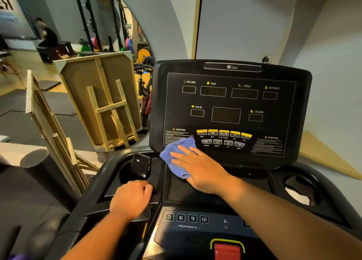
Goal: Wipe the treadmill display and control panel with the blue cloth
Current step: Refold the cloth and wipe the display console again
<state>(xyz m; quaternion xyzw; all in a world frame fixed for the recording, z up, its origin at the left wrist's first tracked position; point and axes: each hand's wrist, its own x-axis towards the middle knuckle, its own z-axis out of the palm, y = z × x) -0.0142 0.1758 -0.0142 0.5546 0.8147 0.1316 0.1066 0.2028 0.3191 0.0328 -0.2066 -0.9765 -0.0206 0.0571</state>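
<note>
The black treadmill display [229,107] stands upright ahead, with dark readouts and yellow and grey buttons [223,137] along its lower part. My right hand [197,165] presses flat on the blue cloth [177,156] against the display's lower left corner, just below the left caution text. Its fingers lie straight and point left. My left hand [131,198] curls over the console's left side bar, beside the left cup holder. The lower control panel [188,218] with numbered incline keys lies beneath my right forearm.
A dark phone [140,164] stands in the left cup holder; the right cup holder [300,189] holds something white. A red stop button [227,250] sits at the bottom. Wooden frames [101,103] lean left of the treadmill, with gym gear and a person further behind.
</note>
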